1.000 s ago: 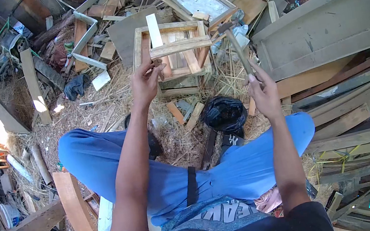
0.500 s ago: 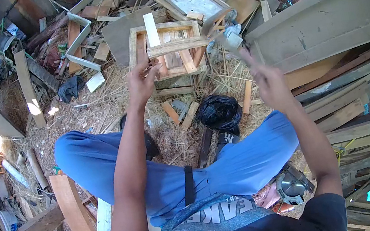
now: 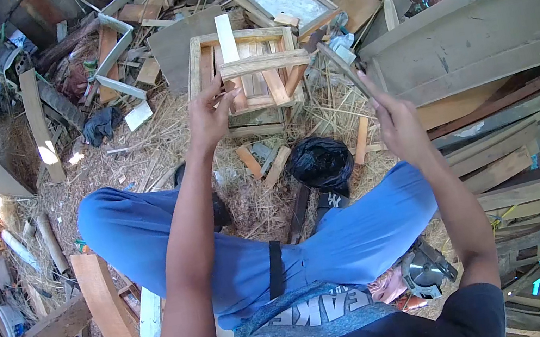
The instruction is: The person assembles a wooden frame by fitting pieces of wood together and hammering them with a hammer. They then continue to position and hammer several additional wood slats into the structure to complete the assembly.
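Observation:
My left hand [image 3: 210,118] is closed on the left end of a short wooden piece [image 3: 264,63], which lies across a wooden frame [image 3: 193,74]. Fingers of my right hand [image 3: 393,112] wrap round the handle of a hammer [image 3: 345,69]. Its dark head is at the right end of the wooden piece; whether they touch I cannot tell. A pale upright slat [image 3: 226,39] and several other slats show within the frame.
A black plastic bag [image 3: 320,162] lies between my legs and the frame. Long boards [image 3: 477,37] are stacked at the right. A circular saw [image 3: 427,272] sits beside my right hip. Wood scraps and straw cover the ground.
The hammer, blurred before, now shows sharply with its head at the wooden piece's right end. My left hand and the wooden piece have shifted slightly right.

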{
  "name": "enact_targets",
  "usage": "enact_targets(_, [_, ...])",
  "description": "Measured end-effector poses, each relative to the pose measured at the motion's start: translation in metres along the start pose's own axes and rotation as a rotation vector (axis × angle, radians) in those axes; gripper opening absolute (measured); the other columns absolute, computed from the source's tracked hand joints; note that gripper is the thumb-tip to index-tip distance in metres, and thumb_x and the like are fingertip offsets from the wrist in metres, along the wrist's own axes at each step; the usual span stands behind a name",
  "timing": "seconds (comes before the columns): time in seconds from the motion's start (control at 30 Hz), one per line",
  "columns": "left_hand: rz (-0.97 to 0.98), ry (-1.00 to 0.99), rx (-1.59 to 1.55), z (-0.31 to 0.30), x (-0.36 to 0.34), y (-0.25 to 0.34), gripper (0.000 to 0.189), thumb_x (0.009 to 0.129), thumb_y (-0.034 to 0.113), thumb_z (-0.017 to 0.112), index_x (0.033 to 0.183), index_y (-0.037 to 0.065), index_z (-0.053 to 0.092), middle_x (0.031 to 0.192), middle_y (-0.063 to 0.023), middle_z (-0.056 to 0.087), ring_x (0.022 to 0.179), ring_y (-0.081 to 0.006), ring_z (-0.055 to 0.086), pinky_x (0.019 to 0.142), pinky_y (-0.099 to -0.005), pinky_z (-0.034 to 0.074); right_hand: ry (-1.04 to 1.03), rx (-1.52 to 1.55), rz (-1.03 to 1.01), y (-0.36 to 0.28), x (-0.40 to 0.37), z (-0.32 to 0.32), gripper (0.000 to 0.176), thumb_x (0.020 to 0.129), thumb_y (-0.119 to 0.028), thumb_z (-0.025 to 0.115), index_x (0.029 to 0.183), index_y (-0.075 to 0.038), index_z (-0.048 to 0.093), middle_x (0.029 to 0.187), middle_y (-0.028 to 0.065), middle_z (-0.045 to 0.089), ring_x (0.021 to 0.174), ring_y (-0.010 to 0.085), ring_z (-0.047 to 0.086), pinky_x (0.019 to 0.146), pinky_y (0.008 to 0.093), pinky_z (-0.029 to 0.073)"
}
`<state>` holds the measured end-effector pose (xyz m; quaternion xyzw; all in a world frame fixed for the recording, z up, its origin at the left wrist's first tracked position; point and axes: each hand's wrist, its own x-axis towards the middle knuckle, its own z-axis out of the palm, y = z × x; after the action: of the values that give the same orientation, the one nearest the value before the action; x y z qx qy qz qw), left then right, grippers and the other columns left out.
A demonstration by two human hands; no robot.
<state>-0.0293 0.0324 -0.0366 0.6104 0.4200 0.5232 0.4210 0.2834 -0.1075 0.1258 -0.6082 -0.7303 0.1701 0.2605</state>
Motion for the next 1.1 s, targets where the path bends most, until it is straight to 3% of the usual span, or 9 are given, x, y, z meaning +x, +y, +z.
enact_targets(0.2, [0.027, 0.008, 0.046, -0.001, 0.001, -0.005, 0.047, 0.090, 0.007, 0.074, 0.134, -0.002, 0.061, 0.102, -0.0120, 0.075, 0.095, -0.0121, 0.069, 0.085, -0.0321, 0.058, 0.131, -0.043, 0.074, -0.029, 0.003, -0.022, 0.055, 0.101, 0.000, 0.048, 0.153, -0.016, 0.043, 0.090, 0.0256, 0.065, 0.075, 0.0348, 0.066, 0.070, 0.0358, 0.049])
enact_targets(0.3, [0.013, 0.000, 0.119, -0.003, 0.001, 0.001, 0.046, 0.090, 0.008, 0.074, 0.133, -0.002, 0.061, 0.102, -0.0135, 0.075, 0.096, -0.0130, 0.069, 0.085, -0.0327, 0.058, 0.382, 0.316, 0.105, -0.017, -0.004, -0.008, 0.056, 0.100, 0.001, 0.048, 0.152, -0.018, 0.044, 0.095, 0.0302, 0.065, 0.076, 0.0402, 0.064, 0.070, 0.0375, 0.049])
enact_targets(0.37, [0.034, -0.028, 0.143, -0.002, 0.000, 0.022, 0.046, 0.090, 0.008, 0.074, 0.133, -0.003, 0.061, 0.102, -0.0137, 0.075, 0.096, -0.0136, 0.069, 0.086, -0.0330, 0.058, 0.000, -0.105, -0.017, 0.000, -0.006, 0.003, 0.057, 0.100, 0.001, 0.048, 0.153, -0.021, 0.044, 0.090, 0.0297, 0.065, 0.065, 0.0314, 0.054, 0.065, 0.0354, 0.047])
enact_targets(0.5, [0.031, -0.034, 0.147, 0.003, 0.001, 0.019, 0.046, 0.091, 0.008, 0.073, 0.134, -0.004, 0.060, 0.104, -0.0142, 0.075, 0.097, -0.0152, 0.070, 0.087, -0.0336, 0.057, -0.065, -0.028, 0.044, -0.011, 0.003, -0.014, 0.059, 0.099, 0.002, 0.048, 0.154, -0.021, 0.042, 0.094, 0.0328, 0.063, 0.064, 0.0295, 0.047, 0.065, 0.0356, 0.047])
enact_targets(0.57, [0.011, -0.043, 0.134, 0.002, 0.000, 0.012, 0.047, 0.091, 0.008, 0.073, 0.135, -0.003, 0.060, 0.104, -0.0138, 0.075, 0.097, -0.0149, 0.070, 0.087, -0.0333, 0.057, 0.085, -0.072, -0.002, -0.018, 0.002, -0.017, 0.051, 0.106, -0.007, 0.045, 0.156, -0.016, 0.040, 0.082, -0.0004, 0.056, 0.064, 0.0075, 0.038, 0.058, 0.0230, 0.038])
enact_targets(0.67, [-0.001, -0.040, 0.110, 0.004, 0.001, 0.005, 0.049, 0.091, 0.008, 0.073, 0.136, -0.003, 0.059, 0.104, -0.0130, 0.075, 0.095, -0.0144, 0.070, 0.086, -0.0324, 0.056, 0.295, 0.247, 0.005, -0.025, 0.003, -0.020, 0.048, 0.107, -0.007, 0.043, 0.155, -0.016, 0.042, 0.076, -0.0046, 0.046, 0.064, 0.0041, 0.034, 0.055, 0.0195, 0.032])
enact_targets(0.9, [-0.054, -0.058, 0.105, 0.001, 0.003, 0.010, 0.050, 0.091, 0.009, 0.073, 0.136, -0.005, 0.058, 0.100, -0.0115, 0.075, 0.091, -0.0115, 0.068, 0.083, -0.0303, 0.057, 0.234, 0.257, -0.008, -0.001, -0.002, -0.006, 0.048, 0.109, -0.013, 0.043, 0.157, -0.015, 0.038, 0.074, -0.0067, 0.040, 0.063, 0.0020, 0.032, 0.054, 0.0171, 0.027])
enact_targets(1.0, [-0.010, -0.020, 0.161, 0.001, 0.004, -0.001, 0.052, 0.090, 0.012, 0.075, 0.136, -0.005, 0.058, 0.098, -0.0110, 0.074, 0.089, -0.0105, 0.066, 0.082, -0.0299, 0.057, 0.381, 0.278, 0.041, -0.003, -0.007, 0.002, 0.047, 0.109, -0.014, 0.044, 0.156, -0.014, 0.040, 0.073, -0.0065, 0.040, 0.064, 0.0021, 0.033, 0.054, 0.0170, 0.027])
enact_targets(1.1, [0.034, 0.025, 0.147, 0.003, 0.003, -0.004, 0.053, 0.089, 0.014, 0.077, 0.135, -0.006, 0.059, 0.096, -0.0118, 0.074, 0.089, -0.0103, 0.066, 0.081, -0.0297, 0.057, 0.329, 0.184, 0.052, 0.003, -0.012, 0.011, 0.050, 0.104, -0.002, 0.043, 0.152, -0.011, 0.046, 0.075, 0.0026, 0.048, 0.067, 0.0073, 0.040, 0.060, 0.0243, 0.039])
